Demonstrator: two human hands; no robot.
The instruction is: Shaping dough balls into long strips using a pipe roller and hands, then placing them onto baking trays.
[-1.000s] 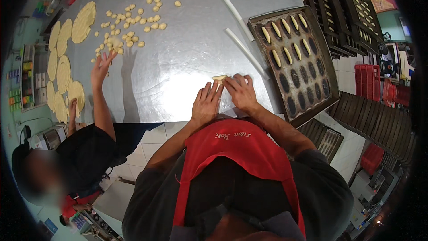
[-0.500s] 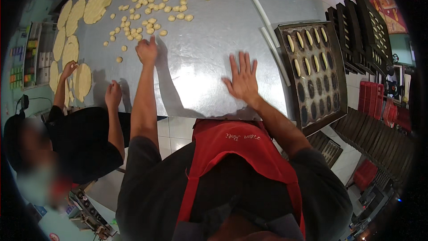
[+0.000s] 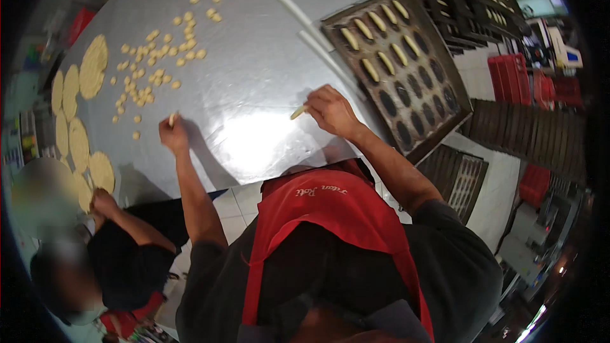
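Observation:
My right hand (image 3: 330, 112) is closed over the steel table, its fingertips pinching one end of a short dough roll (image 3: 298, 112). Left of it, my left hand (image 3: 174, 134) is closed on a small pale dough ball (image 3: 173, 118), which shows at the fingertips and is partly hidden. Many loose dough balls (image 3: 152, 77) lie scattered on the table beyond my left hand. To my right, a dark mould tray (image 3: 459, 89) has long oval hollows. Dough rolls (image 3: 378, 21) fill its far rows, and its nearer hollows hold none.
Two white rods (image 3: 298, 9) lie on the steel table (image 3: 248, 44) beside the tray. Flattened dough sheets (image 3: 79, 143) cover its left side, where a co-worker's hand (image 3: 105, 203) is busy. Stacked trays (image 3: 457, 6) and red crates (image 3: 508, 79) stand at right.
My right hand has gone from lying flat on the table to pinching a dough roll. My left hand has drawn back from the dough balls with one. The view has turned right.

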